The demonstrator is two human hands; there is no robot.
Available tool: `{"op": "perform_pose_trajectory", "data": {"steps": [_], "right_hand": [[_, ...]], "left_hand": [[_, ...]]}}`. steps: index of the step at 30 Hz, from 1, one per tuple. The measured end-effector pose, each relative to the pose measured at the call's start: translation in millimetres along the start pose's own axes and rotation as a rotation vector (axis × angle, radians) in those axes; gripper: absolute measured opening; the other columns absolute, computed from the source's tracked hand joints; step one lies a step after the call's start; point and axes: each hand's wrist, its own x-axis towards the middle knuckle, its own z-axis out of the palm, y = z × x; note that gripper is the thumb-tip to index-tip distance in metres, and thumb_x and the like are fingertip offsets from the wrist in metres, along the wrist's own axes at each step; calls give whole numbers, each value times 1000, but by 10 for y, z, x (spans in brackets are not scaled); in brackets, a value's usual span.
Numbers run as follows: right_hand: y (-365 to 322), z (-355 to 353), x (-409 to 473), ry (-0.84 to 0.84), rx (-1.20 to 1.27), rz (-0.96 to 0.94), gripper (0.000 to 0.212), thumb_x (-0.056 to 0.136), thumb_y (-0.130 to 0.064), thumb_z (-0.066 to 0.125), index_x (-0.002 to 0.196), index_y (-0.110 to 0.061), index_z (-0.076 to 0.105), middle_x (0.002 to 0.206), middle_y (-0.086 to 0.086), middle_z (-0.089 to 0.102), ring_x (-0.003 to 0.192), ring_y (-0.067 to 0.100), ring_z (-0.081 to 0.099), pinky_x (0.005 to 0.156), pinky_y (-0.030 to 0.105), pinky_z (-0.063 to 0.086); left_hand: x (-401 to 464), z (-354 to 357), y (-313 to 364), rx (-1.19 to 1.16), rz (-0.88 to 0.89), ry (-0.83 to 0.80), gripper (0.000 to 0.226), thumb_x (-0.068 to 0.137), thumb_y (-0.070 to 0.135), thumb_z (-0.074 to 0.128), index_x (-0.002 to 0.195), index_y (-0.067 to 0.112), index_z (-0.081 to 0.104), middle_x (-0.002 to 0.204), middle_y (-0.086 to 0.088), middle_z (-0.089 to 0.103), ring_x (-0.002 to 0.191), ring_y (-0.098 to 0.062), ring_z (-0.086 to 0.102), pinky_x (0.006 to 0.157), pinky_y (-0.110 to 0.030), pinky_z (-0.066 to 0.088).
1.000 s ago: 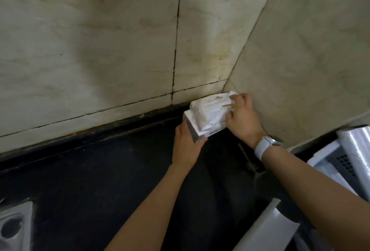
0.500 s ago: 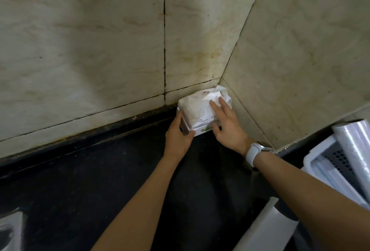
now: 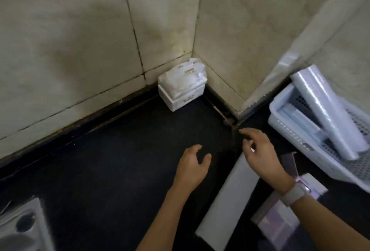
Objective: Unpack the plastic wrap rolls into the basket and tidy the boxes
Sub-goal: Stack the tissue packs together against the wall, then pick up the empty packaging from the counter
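A person's left hand (image 3: 192, 165) and right hand (image 3: 260, 154) hover above a matte black counter (image 3: 112, 162), fingers loosely curled and holding nothing. A pale band watch (image 3: 296, 192) circles the right wrist. Beneath the right forearm lies a long, smooth white box (image 3: 226, 202), its near end cut off by the arm; beside it sits a glossy printed box (image 3: 280, 222), blurred beyond reading. At right, a white perforated plastic basket (image 3: 292, 128) holds a glossy plastic wrap roll (image 3: 328, 110) leaning tilted over its rim, with other pale rolls below it hard to make out. In the far corner, where veined stone walls (image 3: 70, 40) meet, a crinkled white packet (image 3: 182, 78) rests on a small white carton (image 3: 180, 98).
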Motion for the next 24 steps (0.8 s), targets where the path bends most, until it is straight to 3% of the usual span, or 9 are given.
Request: {"op": "perform_pose_trajectory", "data": {"steps": [2,5,7,13,17,22,24], "right_hand": [[244,-28,-429,56,-189,132,36,84,-10,58,119,-5,57,129,21,52,126,40,40,108,45,27],[531,-33,-986,3,-486,410,63,84,-43,54,139,-21,33,154,13,18,143,35,5,113,56,6],[649,-23,-1236,-4,-533,520,74,82,-51,52,143,-26,18,157,11,1,143,34,-7,111,61,3],[830,2,-1760,20,-479,695,86,81,-47,57,146,-26,4,156,12,-12,143,33,-14,106,69,12],[975,-186,-2210,154,-338,762,90,78,-36,65,145,-25,6,155,14,-15,142,36,-15,106,67,20],[1157,-307,-2985,231,-180,916,84,77,-31,62,142,-28,10,154,11,-18,139,39,-18,104,65,26],[1221,-372,-3283,251,-139,894,81,77,-23,61,142,-26,14,154,12,-15,139,41,-15,100,57,37]], "left_hand": [[-214,288,-34,80,6,-130,62,87,45,53,139,17,34,141,-6,41,126,-19,43,102,-30,37],[-445,632,-62,315,39,-235,74,81,51,56,141,18,27,139,-7,41,124,-26,43,98,-38,40],[-538,770,-80,426,63,-239,69,82,45,58,138,17,29,133,-9,44,118,-28,47,91,-40,44],[-690,992,-104,433,111,-113,29,95,16,39,120,10,51,121,-11,58,108,-29,55,80,-34,42],[-934,1175,-59,336,133,-165,26,93,9,37,112,4,55,115,-16,61,101,-32,56,76,-30,40],[-1441,1498,-14,338,165,-288,29,93,11,35,116,8,54,118,-12,61,103,-30,56,88,-39,47],[-1667,1659,-14,358,196,-319,30,93,11,35,117,8,53,118,-11,60,101,-27,56,87,-38,48]]}}
